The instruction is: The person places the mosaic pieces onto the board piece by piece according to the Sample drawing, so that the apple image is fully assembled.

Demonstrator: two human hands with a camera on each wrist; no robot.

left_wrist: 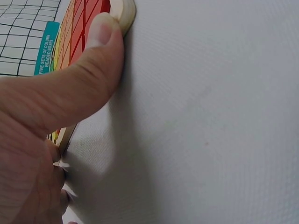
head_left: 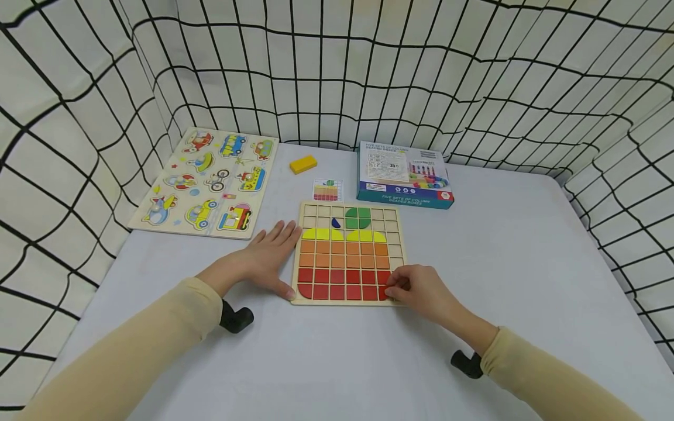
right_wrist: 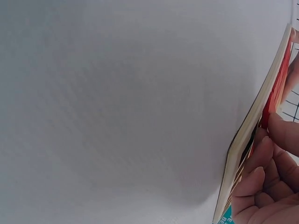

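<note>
A wooden grid board (head_left: 397, 251) lies on the table, with rows of red, orange and yellow pieces and a green shape. Beside its left edge my left hand (head_left: 267, 257) lies spread, fingertips at the frame and thumb at the near-left corner. The left wrist view shows this thumb (left_wrist: 100, 60) pressing on the pale rim next to the red tiles. At the board's near-right corner my right hand (head_left: 421, 289) pinches a red piece (right_wrist: 266, 112) between thumb and bent fingers, low over the grid. The fingers cover most of that piece. A small dark-blue piece (head_left: 336, 223) sits left of the green shape (head_left: 358, 218).
Behind the board lie a small pattern card (head_left: 327, 190) and a yellow block (head_left: 303, 164). A boxed bead set (head_left: 404, 175) stands back right. To the left is a vehicle puzzle board (head_left: 205, 184). Black netting (head_left: 326, 76) surrounds the white table.
</note>
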